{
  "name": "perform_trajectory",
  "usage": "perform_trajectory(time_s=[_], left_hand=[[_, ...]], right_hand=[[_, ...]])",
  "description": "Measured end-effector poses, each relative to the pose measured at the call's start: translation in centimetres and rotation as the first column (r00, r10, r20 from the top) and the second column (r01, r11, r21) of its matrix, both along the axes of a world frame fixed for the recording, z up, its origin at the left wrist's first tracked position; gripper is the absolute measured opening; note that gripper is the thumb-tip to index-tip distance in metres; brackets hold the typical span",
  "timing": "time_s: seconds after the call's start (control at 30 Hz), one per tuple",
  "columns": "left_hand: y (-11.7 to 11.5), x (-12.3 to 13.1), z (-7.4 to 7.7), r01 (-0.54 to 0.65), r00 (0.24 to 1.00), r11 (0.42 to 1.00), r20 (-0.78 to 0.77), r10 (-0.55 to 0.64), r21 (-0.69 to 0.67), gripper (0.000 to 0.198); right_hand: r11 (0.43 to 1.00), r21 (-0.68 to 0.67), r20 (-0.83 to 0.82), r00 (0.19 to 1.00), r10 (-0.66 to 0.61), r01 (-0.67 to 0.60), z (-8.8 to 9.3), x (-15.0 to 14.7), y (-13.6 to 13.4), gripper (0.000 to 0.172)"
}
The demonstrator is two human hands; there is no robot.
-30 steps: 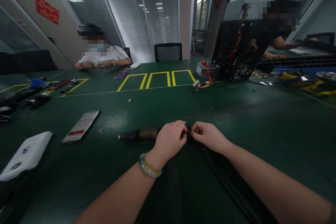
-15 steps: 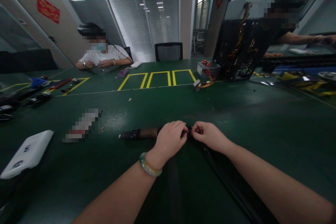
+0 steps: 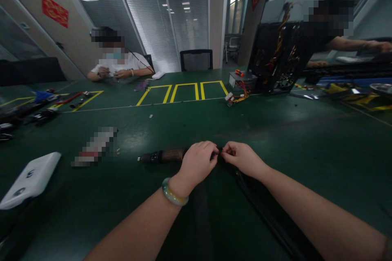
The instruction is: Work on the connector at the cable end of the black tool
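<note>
My left hand point(image 3: 198, 162) is wrapped around the right end of a dark cylindrical tool point(image 3: 162, 156) that lies on the green table point(image 3: 306, 138). A green bangle point(image 3: 173, 195) sits on that wrist. My right hand point(image 3: 243, 157) pinches a small dark part right where the tool's end meets a thick black cable point(image 3: 266, 212). The fingertips of both hands almost touch. The cable runs from there toward me under my right forearm. What the right fingers pinch is too small to name.
A white box point(image 3: 30, 179) and a blurred flat item point(image 3: 94, 146) lie to my left. Tools point(image 3: 45, 106) clutter the far left. A person point(image 3: 118, 65) sits across the table. Another person point(image 3: 324, 36) stands by a black open computer case point(image 3: 275, 59) with coloured wires point(image 3: 237, 96). Yellow tape squares point(image 3: 183, 91) mark the table.
My hands have stayed in place on the tool and cable. The person at the right has stretched an arm out to the right.
</note>
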State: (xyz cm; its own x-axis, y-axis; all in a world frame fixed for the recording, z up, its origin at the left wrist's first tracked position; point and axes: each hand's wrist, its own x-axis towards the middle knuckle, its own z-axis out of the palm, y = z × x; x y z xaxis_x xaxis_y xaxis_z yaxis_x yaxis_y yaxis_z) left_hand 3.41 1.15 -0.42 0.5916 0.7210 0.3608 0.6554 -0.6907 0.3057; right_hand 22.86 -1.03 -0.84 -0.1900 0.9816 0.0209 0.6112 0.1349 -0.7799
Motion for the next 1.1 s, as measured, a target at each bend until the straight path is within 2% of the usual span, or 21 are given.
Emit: perform_trajectory(time_s=[0.8, 1.1], left_hand=[[-0.05, 0.09, -0.01, -0.020, 1.000, 1.000, 0.007, 0.020, 0.020, 0.012], [-0.33, 0.15, 0.25, -0.070, 0.997, 0.997, 0.022, 0.070, 0.011, 0.016]], right_hand=[[1.000, -0.010, -0.022, 1.000, -0.019, 0.019, -0.18, -0.05, 0.12, 0.011], [1.000, -0.017, -0.035, 0.999, -0.013, 0.012, -0.20, -0.01, 0.02, 0.011]])
